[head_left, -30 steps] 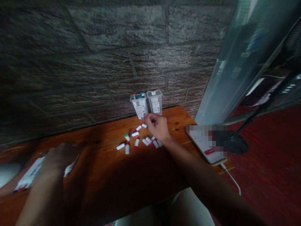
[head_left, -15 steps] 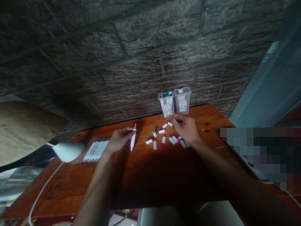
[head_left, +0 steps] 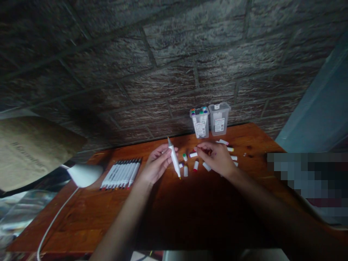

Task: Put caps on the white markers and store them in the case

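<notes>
My left hand (head_left: 156,165) grips a white uncapped marker (head_left: 174,159), held slanted with one tip up and the coloured tip down. My right hand (head_left: 214,157) hovers over the scattered marker caps (head_left: 195,165) on the wooden table (head_left: 174,214); its fingers are curled in a pinch, and what they hold I cannot make out. A row of several uncapped white markers (head_left: 121,174) lies to the left of my left hand. At the wall stand two clear plastic boxes: the left box (head_left: 199,123) holds capped markers, the right box (head_left: 219,119) looks empty.
A brick wall rises right behind the table. A white lamp head (head_left: 84,174) with its cable (head_left: 51,224) sits at the left edge, under a brown cardboard shape (head_left: 29,152). A blurred-out patch covers the table's right side.
The camera swung left. My left hand lifted a marker from the row and brought it toward the centre. My right hand stayed over the caps, which look more spread out.
</notes>
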